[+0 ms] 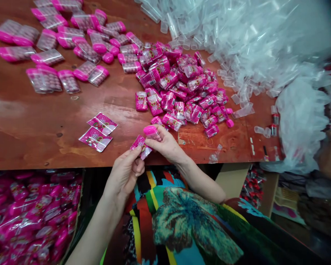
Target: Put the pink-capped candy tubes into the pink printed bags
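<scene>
Your left hand is at the front edge of the reddish wooden table, its thumb and index finger pinched together on a pink printed sleeve. Your right hand is just beside it, thumb and fingers closed around a pink-capped container, a clear one with small pink balls inside; its cap points up and toward your left. The sleeve and the container are right next to each other between your two hands, though you cannot tell from this view whether one has entered the other.

Off to your left, two flat printed wrappers lie on the wood, one overlapping the other. Beyond your right hand sits a pile of wrapped containers, dressed in the same pink print. Farther left are scattered unwrapped containers, pink at the end and filled with pink balls. A large heap of clear plastic tubes spreads over the far right, with a translucent plastic bag hanging over the table's right end. Below the table at your left, more pink packs fill a box.
</scene>
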A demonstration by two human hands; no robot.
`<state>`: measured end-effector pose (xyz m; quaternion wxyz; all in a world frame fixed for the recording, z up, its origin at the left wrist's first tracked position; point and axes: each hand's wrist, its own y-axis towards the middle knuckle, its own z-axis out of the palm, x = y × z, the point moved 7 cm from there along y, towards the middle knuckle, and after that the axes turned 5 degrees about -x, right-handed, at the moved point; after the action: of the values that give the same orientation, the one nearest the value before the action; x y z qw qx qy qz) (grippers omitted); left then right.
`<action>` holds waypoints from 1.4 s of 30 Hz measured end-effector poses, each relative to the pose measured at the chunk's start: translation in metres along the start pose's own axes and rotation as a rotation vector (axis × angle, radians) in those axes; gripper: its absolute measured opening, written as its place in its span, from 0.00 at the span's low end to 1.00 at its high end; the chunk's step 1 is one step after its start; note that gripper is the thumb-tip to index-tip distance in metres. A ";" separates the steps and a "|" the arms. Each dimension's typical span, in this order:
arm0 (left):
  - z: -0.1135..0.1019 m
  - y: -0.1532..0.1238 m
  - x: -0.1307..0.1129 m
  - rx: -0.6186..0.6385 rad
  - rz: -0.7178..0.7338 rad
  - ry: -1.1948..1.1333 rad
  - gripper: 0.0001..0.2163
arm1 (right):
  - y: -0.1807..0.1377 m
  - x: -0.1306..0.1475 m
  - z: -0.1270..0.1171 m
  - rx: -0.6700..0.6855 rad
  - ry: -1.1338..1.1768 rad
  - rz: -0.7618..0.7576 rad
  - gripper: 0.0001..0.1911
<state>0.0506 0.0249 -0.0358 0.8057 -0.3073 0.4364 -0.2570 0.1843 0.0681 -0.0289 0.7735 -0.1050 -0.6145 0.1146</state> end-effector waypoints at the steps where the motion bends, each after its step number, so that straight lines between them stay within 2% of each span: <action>1: 0.000 0.000 0.000 0.004 -0.007 -0.019 0.16 | 0.001 0.000 -0.001 0.002 0.015 0.004 0.22; 7: -0.008 0.001 -0.008 -0.092 0.068 -0.084 0.19 | -0.010 -0.004 -0.013 -0.069 0.147 0.035 0.23; 13: -0.014 0.005 -0.007 -0.223 0.187 -0.019 0.24 | -0.044 -0.005 -0.001 0.004 0.079 0.067 0.23; 19: -0.006 0.003 -0.008 -0.157 0.205 -0.015 0.20 | -0.044 -0.015 -0.005 -0.104 0.019 0.008 0.27; 27: -0.016 0.006 -0.006 -0.192 0.234 -0.028 0.18 | -0.047 -0.014 -0.005 -0.094 0.002 0.021 0.26; 35: -0.019 0.006 -0.005 -0.236 0.216 -0.048 0.19 | -0.045 -0.011 -0.010 -0.143 0.023 0.028 0.26; 42: -0.014 0.007 -0.002 -0.172 0.210 -0.037 0.18 | -0.046 -0.014 -0.002 -0.109 0.082 0.079 0.28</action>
<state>0.0383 0.0274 -0.0457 0.8067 -0.3327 0.4716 -0.1271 0.1857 0.0201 -0.0285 0.7859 -0.1757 -0.5831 0.1069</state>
